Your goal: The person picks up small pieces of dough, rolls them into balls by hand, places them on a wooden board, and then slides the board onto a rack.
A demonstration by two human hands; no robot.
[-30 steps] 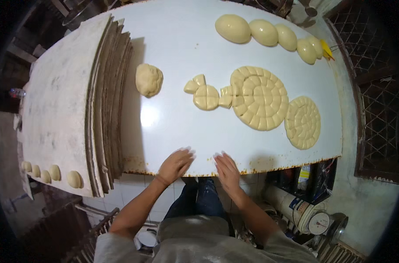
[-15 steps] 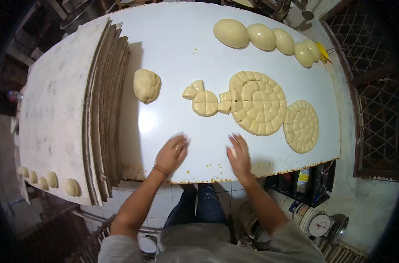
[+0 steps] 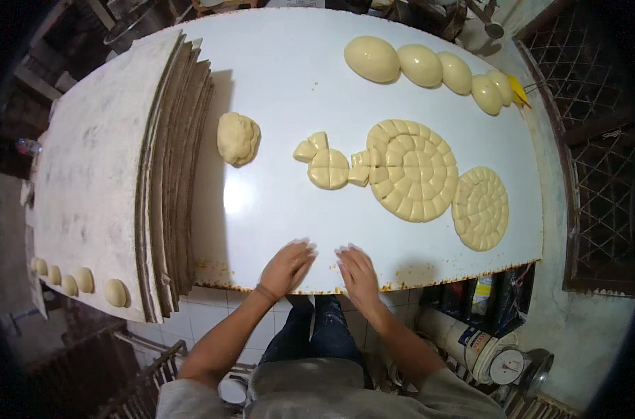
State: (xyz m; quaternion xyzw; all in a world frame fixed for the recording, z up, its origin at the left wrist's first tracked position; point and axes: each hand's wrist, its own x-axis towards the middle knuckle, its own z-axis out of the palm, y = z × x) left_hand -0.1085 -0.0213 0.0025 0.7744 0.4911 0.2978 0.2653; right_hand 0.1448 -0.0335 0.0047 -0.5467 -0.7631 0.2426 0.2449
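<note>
My left hand (image 3: pixel 289 267) is palm-down near the table's front edge, fingers together and slightly curled, tips blurred. My right hand (image 3: pixel 357 271) mirrors it a short way to the right, fingers also close together. Whatever lies beneath the two palms is hidden. Beyond them sits a small round of dough (image 3: pixel 328 168) cut into wedges, with loose wedges beside it. To its right lie a large flat dough disc (image 3: pixel 413 170), cut in rings of small pieces, and a smaller cut disc (image 3: pixel 481 208). A rough dough lump (image 3: pixel 238 139) rests at the left.
Tall stacked boards (image 3: pixel 98 160) stand at the left, with several small dough balls (image 3: pixel 116 292) on top near the front corner. Smooth dough mounds (image 3: pixel 372 59) line the far right beside a yellow tool (image 3: pixel 518 91). Below the white table (image 3: pixel 275 98) is a dial scale (image 3: pixel 506 366).
Both hands have come back toward the table's front edge. My right hand has shifted left, closer to my left hand. A pale bit at my right thumb is out of sight.
</note>
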